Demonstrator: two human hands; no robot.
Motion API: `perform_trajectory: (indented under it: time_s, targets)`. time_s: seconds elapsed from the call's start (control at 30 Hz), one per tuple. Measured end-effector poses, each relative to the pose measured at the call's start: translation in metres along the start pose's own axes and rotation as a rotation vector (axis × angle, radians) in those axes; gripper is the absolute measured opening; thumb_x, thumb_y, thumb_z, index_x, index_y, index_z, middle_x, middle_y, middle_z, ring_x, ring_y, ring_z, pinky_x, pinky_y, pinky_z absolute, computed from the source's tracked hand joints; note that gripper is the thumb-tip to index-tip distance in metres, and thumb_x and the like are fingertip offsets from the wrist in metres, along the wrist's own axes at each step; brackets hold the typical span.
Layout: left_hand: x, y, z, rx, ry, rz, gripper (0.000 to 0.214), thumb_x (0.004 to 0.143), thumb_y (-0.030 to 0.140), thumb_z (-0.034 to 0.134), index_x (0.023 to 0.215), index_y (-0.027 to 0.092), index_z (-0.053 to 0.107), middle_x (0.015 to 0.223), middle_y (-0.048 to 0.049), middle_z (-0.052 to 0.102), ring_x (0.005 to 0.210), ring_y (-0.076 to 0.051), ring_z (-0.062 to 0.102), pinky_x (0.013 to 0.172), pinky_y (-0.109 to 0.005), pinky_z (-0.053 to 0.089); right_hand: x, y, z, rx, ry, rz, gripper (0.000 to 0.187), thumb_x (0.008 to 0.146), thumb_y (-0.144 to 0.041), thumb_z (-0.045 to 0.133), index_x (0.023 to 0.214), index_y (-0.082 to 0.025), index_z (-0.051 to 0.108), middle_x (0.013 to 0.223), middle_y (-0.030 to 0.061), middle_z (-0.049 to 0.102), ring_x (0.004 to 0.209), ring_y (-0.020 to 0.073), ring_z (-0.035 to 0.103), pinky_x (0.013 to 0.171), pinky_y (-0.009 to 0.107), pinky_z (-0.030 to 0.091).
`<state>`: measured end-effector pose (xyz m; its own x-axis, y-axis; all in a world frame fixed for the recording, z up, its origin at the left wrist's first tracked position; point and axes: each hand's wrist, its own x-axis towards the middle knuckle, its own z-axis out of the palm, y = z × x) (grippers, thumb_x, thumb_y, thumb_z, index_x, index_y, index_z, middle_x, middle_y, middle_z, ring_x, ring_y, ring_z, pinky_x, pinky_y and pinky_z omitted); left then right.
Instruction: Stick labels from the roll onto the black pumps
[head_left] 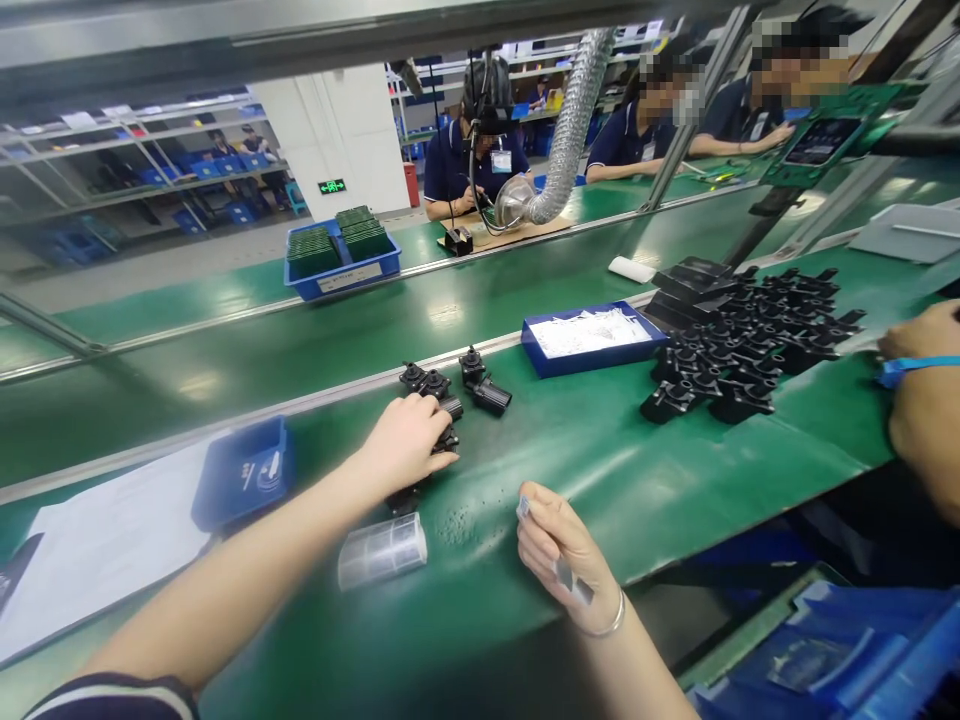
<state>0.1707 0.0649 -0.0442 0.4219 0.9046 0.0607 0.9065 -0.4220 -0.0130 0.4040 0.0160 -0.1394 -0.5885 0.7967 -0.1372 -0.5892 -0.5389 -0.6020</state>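
My left hand (405, 445) reaches over a small group of black plastic parts (431, 383), its fingers curled down and its thumb apart, with a black part between them. Part of that group is hidden under the hand. Two more black parts (489, 393) lie just to the right of it. My right hand (559, 550) is raised over the front of the table, pinching a small pale label (523, 507) between thumb and finger. Silvery patches (574, 582) show against its palm. A clear roll of labels (382, 552) lies below my left hand.
A blue tray of white pieces (592, 335) stands behind, beside many black parts (720, 345). At left are a blue bin (244, 475) and white paper (112, 545). A co-worker's hand (926, 335) is at right. Another blue bin holds green boards (345, 278).
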Motion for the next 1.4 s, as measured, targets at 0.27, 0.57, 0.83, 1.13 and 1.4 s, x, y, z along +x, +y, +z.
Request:
perform_trajectory:
  time_s: [0.27, 0.57, 0.83, 1.13, 1.4]
  targets:
    - [0.018, 0.015, 0.018, -0.109, -0.119, 0.331, 0.038, 0.08, 0.015, 0.066, 0.117, 0.023, 0.057, 0.109, -0.0057, 0.064, 0.107, -0.024, 0.056, 0.096, -0.037, 0.036, -0.012, 0.002, 0.003, 0.024, 0.043, -0.026, 0.017, 0.087, -0.028, 0.067, 0.08, -0.019, 0.055, 0.042, -0.0128, 0.032, 0.033, 0.003, 0.011, 0.03, 0.013, 0.018]
    - [0.015, 0.079, 0.016, -0.138, -0.202, 0.252, 0.03, 0.079, 0.018, 0.067, 0.105, 0.011, 0.055, 0.111, -0.0144, 0.056, 0.081, -0.026, 0.065, 0.069, -0.034, 0.048, -0.035, 0.005, -0.004, 0.109, 0.097, -0.15, 0.011, 0.087, -0.023, 0.066, 0.082, -0.021, 0.057, 0.043, -0.0131, 0.026, 0.035, 0.0046, 0.007, 0.029, 0.012, 0.02]
    - [-0.021, 0.09, 0.01, -0.481, -0.314, 0.165, 0.075, 0.071, 0.013, 0.065, 0.139, 0.019, 0.033, 0.137, -0.0144, 0.046, 0.102, -0.028, 0.064, 0.083, -0.034, 0.052, -0.053, 0.007, -0.01, 0.127, 0.101, -0.163, 0.01, 0.087, -0.023, 0.064, 0.08, -0.02, 0.057, 0.046, -0.0122, 0.023, 0.035, 0.0048, 0.008, 0.03, 0.012, 0.021]
    - [-0.063, 0.121, 0.061, -0.691, 0.074, -0.086, 0.045, 0.082, 0.02, 0.058, 0.125, 0.02, 0.044, 0.113, -0.0097, 0.063, 0.101, -0.026, 0.062, 0.087, -0.039, 0.05, -0.053, 0.009, -0.015, 0.196, 0.079, -0.137, 0.011, 0.085, -0.027, 0.067, 0.085, -0.021, 0.057, 0.045, -0.0129, 0.025, 0.034, 0.0051, 0.007, 0.028, 0.013, 0.015]
    - [-0.084, 0.13, 0.076, -1.122, 0.17, -0.226, 0.039, 0.078, 0.036, 0.071, 0.109, 0.019, 0.055, 0.109, -0.0084, 0.061, 0.1, -0.023, 0.058, 0.092, -0.037, 0.045, -0.05, 0.022, 0.002, 0.189, -0.083, -0.071, 0.033, 0.076, -0.036, 0.074, 0.073, -0.023, 0.044, 0.038, -0.0147, 0.03, 0.028, 0.0048, 0.01, 0.024, 0.015, 0.013]
